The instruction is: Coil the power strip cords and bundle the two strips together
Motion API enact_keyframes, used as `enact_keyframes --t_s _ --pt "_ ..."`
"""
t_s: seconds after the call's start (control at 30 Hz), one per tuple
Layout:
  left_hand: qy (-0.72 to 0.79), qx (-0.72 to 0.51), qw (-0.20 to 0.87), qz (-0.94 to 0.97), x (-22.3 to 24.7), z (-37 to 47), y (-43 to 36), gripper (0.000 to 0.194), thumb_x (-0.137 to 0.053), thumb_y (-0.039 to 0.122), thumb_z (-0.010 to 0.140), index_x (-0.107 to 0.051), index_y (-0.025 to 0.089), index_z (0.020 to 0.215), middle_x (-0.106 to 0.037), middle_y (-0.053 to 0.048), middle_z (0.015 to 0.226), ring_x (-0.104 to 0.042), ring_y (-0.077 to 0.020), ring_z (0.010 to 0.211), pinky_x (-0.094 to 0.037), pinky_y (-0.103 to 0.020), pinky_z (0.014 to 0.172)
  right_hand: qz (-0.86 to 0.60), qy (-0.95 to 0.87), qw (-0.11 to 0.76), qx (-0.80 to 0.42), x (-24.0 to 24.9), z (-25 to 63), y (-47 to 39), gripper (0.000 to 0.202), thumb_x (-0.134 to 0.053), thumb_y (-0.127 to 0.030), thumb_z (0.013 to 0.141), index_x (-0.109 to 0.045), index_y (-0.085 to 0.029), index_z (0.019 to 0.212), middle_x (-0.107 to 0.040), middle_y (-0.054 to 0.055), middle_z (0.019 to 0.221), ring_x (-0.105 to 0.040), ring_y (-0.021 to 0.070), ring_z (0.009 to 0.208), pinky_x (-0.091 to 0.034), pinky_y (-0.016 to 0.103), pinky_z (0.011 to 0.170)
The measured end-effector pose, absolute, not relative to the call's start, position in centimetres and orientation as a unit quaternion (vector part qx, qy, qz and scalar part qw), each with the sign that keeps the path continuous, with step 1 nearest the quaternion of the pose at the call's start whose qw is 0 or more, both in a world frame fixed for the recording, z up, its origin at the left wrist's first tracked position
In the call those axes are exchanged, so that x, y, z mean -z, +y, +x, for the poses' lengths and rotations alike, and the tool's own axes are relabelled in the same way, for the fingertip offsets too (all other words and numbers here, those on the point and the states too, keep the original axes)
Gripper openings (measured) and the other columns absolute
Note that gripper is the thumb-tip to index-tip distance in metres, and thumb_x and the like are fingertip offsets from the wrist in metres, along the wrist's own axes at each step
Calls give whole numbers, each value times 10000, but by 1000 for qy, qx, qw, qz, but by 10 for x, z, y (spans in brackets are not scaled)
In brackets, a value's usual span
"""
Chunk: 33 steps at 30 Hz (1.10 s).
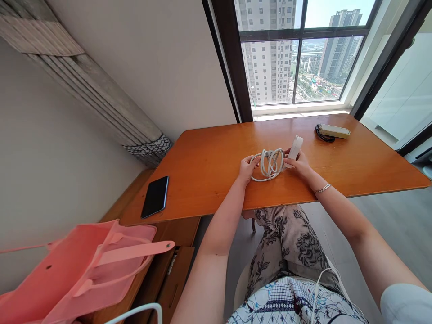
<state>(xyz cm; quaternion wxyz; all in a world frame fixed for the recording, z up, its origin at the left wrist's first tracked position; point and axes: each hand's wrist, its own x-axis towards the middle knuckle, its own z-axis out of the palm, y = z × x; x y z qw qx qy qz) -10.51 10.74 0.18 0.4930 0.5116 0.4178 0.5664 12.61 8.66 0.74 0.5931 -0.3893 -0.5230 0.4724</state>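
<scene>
My left hand [249, 168] has its fingers closed on the left side of a coiled white cable [269, 164], just above the wooden table [209, 166]. On the other side of the coil, my right hand [299, 162] grips a white block [296, 147], which looks like a power strip or adapter and is tilted upright. The coil lies between the two hands in several loose loops. My right fingers partly hide the lower part of the block.
A second, cream-coloured power strip [334, 131] with a black cable [324, 135] lies at the back right. On the left is a dark tablet [155, 196]. A pink bag [101, 261] stands open at the lower left. The window [300, 67] is behind the table.
</scene>
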Motion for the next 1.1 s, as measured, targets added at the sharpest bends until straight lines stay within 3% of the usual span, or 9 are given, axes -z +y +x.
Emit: enact_keyframes --t_s 0.23,0.4,0.57,0.67,0.8,0.87,0.97,1.1 --pt "443 -686 393 424 0 -106 114 684 -941 502 457 -333 209 571 -352 89 575 -306 -51 531 -309 -209 516 -425 -472 639 -434 -6 124 92 597 -924 -481 504 -572 -246 926 -682 7 935 -629 191 853 -539 371 788" --pt "439 -688 424 393 1 -108 118 447 -778 586 719 -574 189 696 -513 25 647 -567 -112 642 -384 -215 529 -429 -464 641 -436 -8 124 91 602 -917 -473 500 -567 -244 933 -665 5 939 -610 182 847 -527 351 770" --pt "425 -660 475 398 0 -110 119 279 -718 456 778 -676 180 777 -424 53 519 -700 -186 771 -464 -226 607 -431 -463 637 -440 -9 125 91 602 -899 -468 520 -539 -253 952 -657 2 969 -604 178 840 -522 337 737" --pt "451 -635 474 411 1 -112 118 266 -691 398 791 -636 169 668 -532 22 554 -682 -165 672 -453 -233 580 -431 -463 638 -438 -8 126 91 610 -902 -468 519 -542 -257 963 -661 2 969 -608 179 843 -517 326 722" --pt "487 -610 472 409 3 -112 118 247 -650 392 829 -687 148 819 -748 -83 939 -611 -111 543 -378 -237 483 -430 -470 635 -437 -7 127 92 589 -885 -489 538 -543 -258 959 -672 10 984 -618 193 885 -520 344 767" --pt "495 -600 477 409 4 -111 118 251 -648 363 833 -691 156 969 -754 -94 1055 -579 -88 509 -339 -226 453 -430 -466 636 -440 -6 127 92 581 -881 -482 541 -544 -256 956 -678 9 975 -624 195 894 -521 351 789" --pt "517 -576 491 401 5 -111 120 376 -642 253 814 -647 187 1184 -766 -79 1024 -538 -78 464 -314 -220 433 -431 -463 634 -445 -6 127 92 583 -878 -480 544 -541 -255 963 -684 7 954 -627 192 883 -518 348 788" --pt "520 -568 475 425 10 -113 122 388 -606 163 788 -691 196 1165 -761 -59 1044 -491 -69 460 -393 -237 468 -437 -453 633 -452 -7 127 92 595 -883 -478 533 -533 -255 961 -694 4 949 -629 192 876 -513 341 767"
